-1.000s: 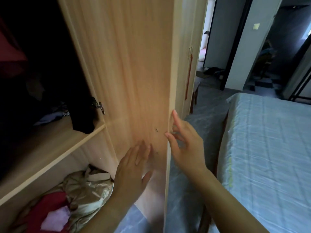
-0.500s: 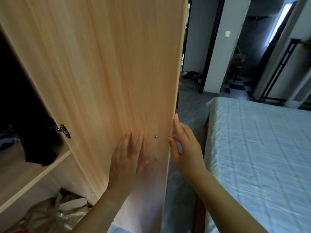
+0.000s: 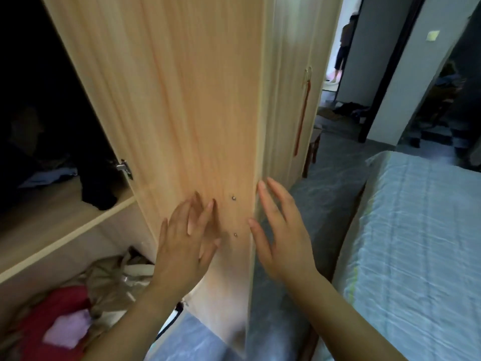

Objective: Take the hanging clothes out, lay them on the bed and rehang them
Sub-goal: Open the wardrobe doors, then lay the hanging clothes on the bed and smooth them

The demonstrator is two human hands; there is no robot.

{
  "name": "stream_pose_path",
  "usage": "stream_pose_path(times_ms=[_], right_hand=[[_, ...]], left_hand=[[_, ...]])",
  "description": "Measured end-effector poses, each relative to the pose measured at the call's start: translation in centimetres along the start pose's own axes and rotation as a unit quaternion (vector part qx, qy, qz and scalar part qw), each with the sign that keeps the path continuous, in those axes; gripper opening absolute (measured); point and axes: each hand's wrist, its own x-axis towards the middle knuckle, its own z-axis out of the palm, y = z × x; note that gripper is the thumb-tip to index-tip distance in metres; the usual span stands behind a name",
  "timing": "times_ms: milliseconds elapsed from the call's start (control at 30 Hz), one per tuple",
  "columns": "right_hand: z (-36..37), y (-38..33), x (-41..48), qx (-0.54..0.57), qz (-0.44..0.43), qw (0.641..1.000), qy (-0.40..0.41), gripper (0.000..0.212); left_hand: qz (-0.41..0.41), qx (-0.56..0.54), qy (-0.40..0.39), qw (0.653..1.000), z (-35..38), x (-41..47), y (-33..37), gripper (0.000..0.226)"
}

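The wardrobe door (image 3: pixel 182 100) stands swung open, its pale wood inner face towards the camera. The left hand (image 3: pixel 186 241) lies flat against that face near the door's free edge, fingers straight and spread, gripping nothing. The right hand (image 3: pixel 281 235) is at the free edge itself, fingers straight and open, with the thumb and forefinger at the edge (blur hides whether they touch it). Two small screw heads (image 3: pixel 234 197) sit in the wood between the hands.

At the door's hinged edge a metal hinge (image 3: pixel 124 168) shows. Inside the dark wardrobe a dark garment (image 3: pixel 97 186) hangs down onto the front right corner of the shelf (image 3: pixel 65 220); what it hangs from is lost in shadow. Below the shelf beige fabric (image 3: pixel 112 277) is heaped, with a red garment (image 3: pixel 52 313) and a pink garment (image 3: pixel 67 332) at the front.

The bed (image 3: pixel 421 243), under a pale blue quilted cover, stands to the right, across a strip of grey floor. A red tassel (image 3: pixel 302 115) hangs from the handle of a closed door (image 3: pixel 289 61) beyond. A person (image 3: pixel 345 48) stands in the far doorway.
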Motion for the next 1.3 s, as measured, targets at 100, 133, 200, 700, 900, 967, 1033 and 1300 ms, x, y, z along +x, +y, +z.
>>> stream_pose_path(times_ms=[100, 133, 200, 700, 900, 967, 1033, 1300], right_hand=[[-0.9, -1.1, -3.2, 0.054, -0.002, 0.998, -0.043, 0.051], [-1.0, -1.4, -4.5, 0.083, -0.012, 0.994, -0.071, 0.050], [-0.8, -2.1, -6.8, 0.132, -0.045, 0.981, -0.132, 0.047], [5.8, -11.6, -15.6, 0.154, -0.220, 0.831, -0.487, 0.081], [10.8, -18.9, -10.3, 0.173, -0.240, 0.843, -0.450, 0.077], [12.8, -21.5, -7.0, 0.171, -0.251, 0.858, -0.414, 0.077], [14.4, -24.2, -3.1, 0.169, -0.253, 0.875, -0.376, 0.077], [15.4, -31.4, 13.6, 0.179, -0.230, 0.936, -0.196, 0.057]], left_hand=[[-0.081, 0.032, -0.026, 0.996, -1.6, -4.3, 1.8, 0.066], [-0.107, 0.043, -0.032, 0.993, -2.0, -6.0, 2.4, 0.064], [-0.154, 0.061, -0.051, 0.985, -2.9, -9.5, 3.5, 0.063], [-0.433, 0.161, -0.133, 0.877, -10.7, -29.4, 7.4, 0.062], [-0.418, 0.199, -0.071, 0.884, -15.8, -27.1, -0.8, 0.062], [-0.394, 0.215, -0.047, 0.892, -18.3, -25.1, -4.5, 0.062], [-0.363, 0.233, -0.028, 0.902, -21.1, -22.7, -8.2, 0.063], [-0.179, 0.306, 0.040, 0.934, -31.8, -9.3, -18.7, 0.065]])
